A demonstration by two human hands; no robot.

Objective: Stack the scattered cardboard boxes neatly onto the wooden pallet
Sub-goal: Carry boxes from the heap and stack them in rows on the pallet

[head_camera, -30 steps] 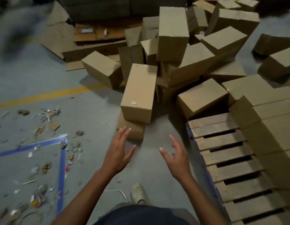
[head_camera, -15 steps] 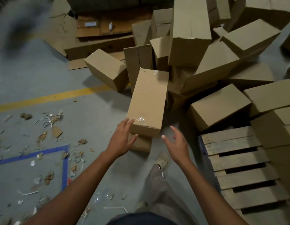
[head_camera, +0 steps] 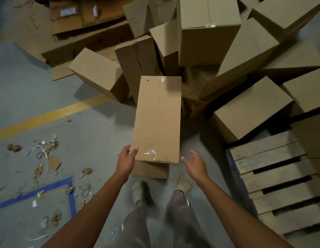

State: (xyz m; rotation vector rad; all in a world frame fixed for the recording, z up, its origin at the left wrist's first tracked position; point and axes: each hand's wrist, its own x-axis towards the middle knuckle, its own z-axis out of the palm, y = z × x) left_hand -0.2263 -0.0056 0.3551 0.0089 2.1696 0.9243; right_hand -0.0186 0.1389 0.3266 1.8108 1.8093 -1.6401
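A long tan cardboard box (head_camera: 158,120), sealed with clear tape, is lying mid-scene, its near end resting on a smaller flat cardboard box (head_camera: 150,170) on the grey floor and its far end pointing into the heap of scattered brown boxes (head_camera: 209,29). The left hand (head_camera: 126,161) is reaching to its near left corner, fingers loosely spread; they seem to be touching the edge, though contact is hard to make out. The right hand (head_camera: 196,164) is hovering just right of the near end, fingers wide, holding nothing. The slatted wooden pallet (head_camera: 273,178) is sitting at near right.
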